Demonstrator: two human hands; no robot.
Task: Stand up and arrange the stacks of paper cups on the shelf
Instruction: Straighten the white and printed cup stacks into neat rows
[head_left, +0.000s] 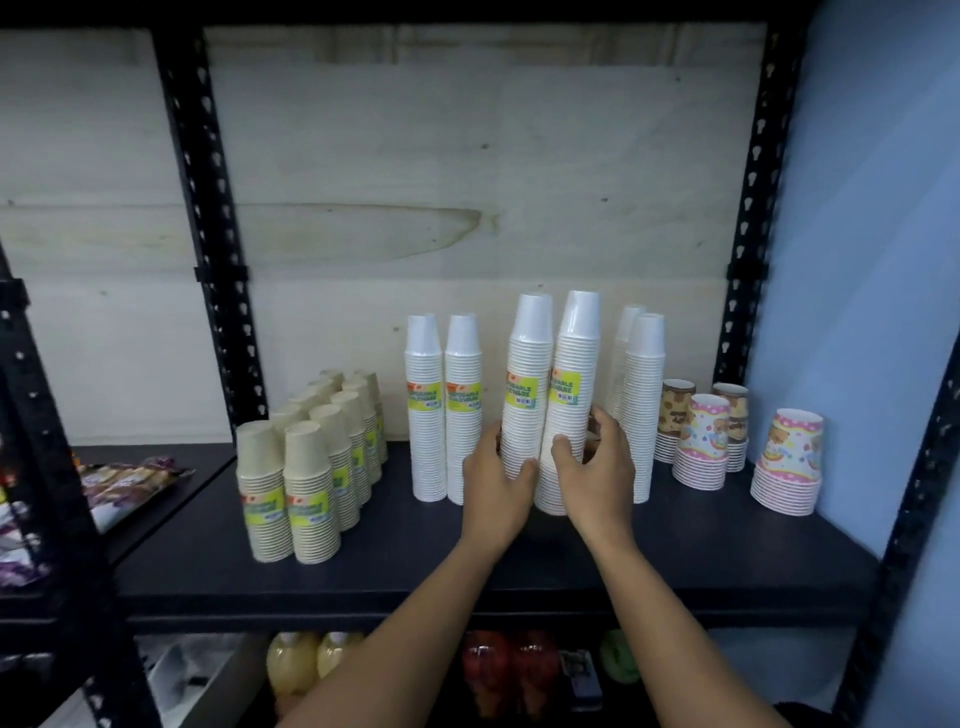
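Observation:
Two tall white cup stacks stand side by side at the middle of the dark shelf (675, 551). My left hand (496, 480) grips the lower part of the left stack (530, 364). My right hand (597, 462) grips the lower part of the right stack (574, 374), which leans slightly to the right at its top. Both stacks carry a yellow-green label. Two more white stacks (441, 405) stand upright to the left, and two others (641, 395) stand behind and to the right.
Several beige cup stacks (311, 483) stand in rows at the shelf's left. Short patterned cup stacks (701, 441) and one pink stack (787, 462) sit at the right. Black perforated posts (208, 208) frame the bay. Bottles (296, 665) fill the shelf below.

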